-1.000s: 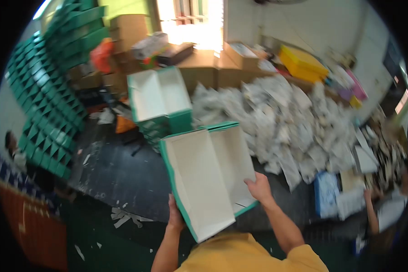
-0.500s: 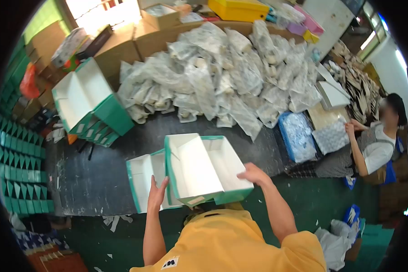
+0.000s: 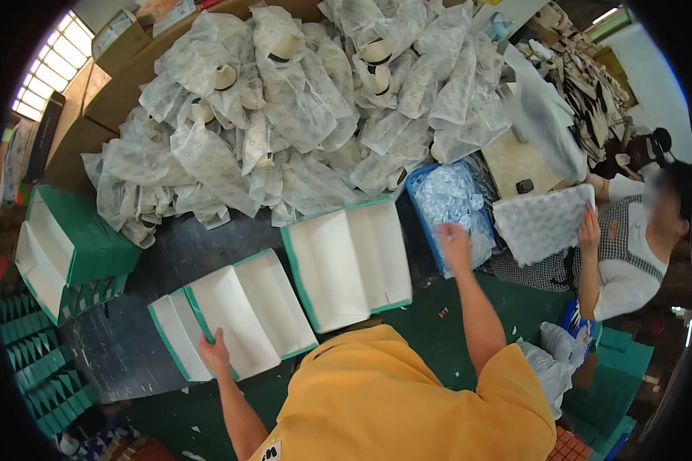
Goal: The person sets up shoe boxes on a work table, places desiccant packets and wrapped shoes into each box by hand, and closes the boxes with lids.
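My left hand (image 3: pixel 214 354) grips the near edge of an open green box with a white inside (image 3: pixel 242 315), its lid-like half spread beside it. A narrower part of another green-and-white box (image 3: pixel 174 326) shows to its left, partly covered. To the right lies a second open box (image 3: pixel 350 265), touched by neither hand. My right hand (image 3: pixel 455 247) reaches over a blue basket (image 3: pixel 424 201) filled with small clear plastic packets (image 3: pixel 455 192). Its fingers are at the packets, blurred, so their closure is unclear.
Translucent bags of cream-coloured items (image 3: pixel 300 100) are heaped along the back. Stacked green boxes (image 3: pixel 84 238) stand at the left. On the right a co-worker (image 3: pixel 630 230) holds a white textured sheet (image 3: pixel 542 223) beside the basket. White plastic bags (image 3: pixel 550 357) lie on the floor.
The stacked boxes before me are now spread apart, one on the right and the others further left. My right hand has left the box for the basket. My left hand has moved left.
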`<state>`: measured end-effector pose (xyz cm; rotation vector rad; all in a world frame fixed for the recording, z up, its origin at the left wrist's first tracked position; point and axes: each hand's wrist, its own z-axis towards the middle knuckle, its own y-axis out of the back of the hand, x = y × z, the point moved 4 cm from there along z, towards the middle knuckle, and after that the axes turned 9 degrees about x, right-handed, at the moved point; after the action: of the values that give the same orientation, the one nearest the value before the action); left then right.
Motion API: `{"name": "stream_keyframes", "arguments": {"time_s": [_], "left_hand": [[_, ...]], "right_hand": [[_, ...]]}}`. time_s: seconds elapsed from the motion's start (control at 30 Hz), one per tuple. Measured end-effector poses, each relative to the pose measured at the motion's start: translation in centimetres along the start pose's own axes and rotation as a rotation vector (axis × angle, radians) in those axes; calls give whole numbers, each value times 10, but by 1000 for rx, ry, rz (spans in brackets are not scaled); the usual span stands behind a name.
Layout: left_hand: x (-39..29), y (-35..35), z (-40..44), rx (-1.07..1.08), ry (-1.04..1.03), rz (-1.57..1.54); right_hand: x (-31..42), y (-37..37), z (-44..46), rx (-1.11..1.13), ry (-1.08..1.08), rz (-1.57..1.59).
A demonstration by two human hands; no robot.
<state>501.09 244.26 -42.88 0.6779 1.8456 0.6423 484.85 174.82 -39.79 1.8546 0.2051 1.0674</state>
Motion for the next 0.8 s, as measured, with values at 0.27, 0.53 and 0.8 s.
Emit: {"name": "stream_keyframes", "arguments": {"time_s": [0.27,0.53,0.8], "left_hand": [[-21,0,34,44,46,27],[-203,-82,-3,187,-196,-54],[-238,-163,0,255,-403,326]], "right_hand": [[-69,-6,20,83,-11,-252],[-66,17,22,-232,-45,-179],[-114,47,13,-469,-306,480]]}}
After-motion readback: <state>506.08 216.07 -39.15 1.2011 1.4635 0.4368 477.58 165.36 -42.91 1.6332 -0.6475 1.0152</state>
